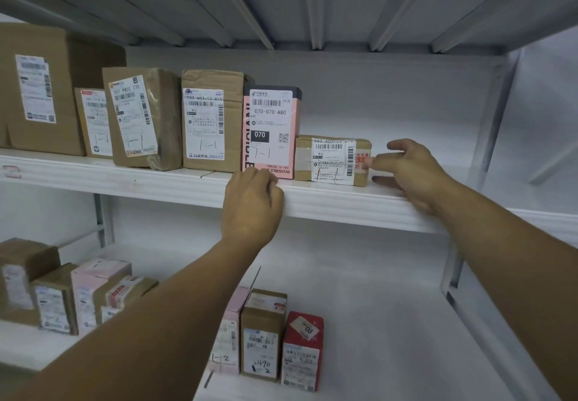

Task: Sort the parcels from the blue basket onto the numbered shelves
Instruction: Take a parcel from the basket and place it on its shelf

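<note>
On the upper white metal shelf (344, 203), a row of labelled parcels along the front edge, several hand-marked "1-1". From the left:
- a large brown cardboard box (34, 87)
- a slim brown parcel (95, 122) just beside it
- a brown paper-wrapped parcel (137, 116), slightly tilted
- a creased brown carton (209, 122)
- an upright pink-and-black box (270, 125) with a label reading 070-070-A80

At the right end of the row, lying flat and touching the pink-and-black box: a small low brown cardboard parcel (331, 161), white label facing front.

Right hand (409, 169) open at that parcel's right end, one straight fingertip touching its side, thumb raised above, another finger flat on the shelf surface. Left hand (251, 205) curled into a loose fist against the shelf's front lip, just below the pink-and-black box, with nothing visible in its grasp.

Below, on the lower white shelf (375, 322), a pale pink box (230, 332), a brown cardboard box (262, 335) and a red box (301, 350), upright and side by side, the first two marked with a "2". Further left on the same shelf, a cluster of brown and pink parcels (62, 291), too blurred to read.
</note>
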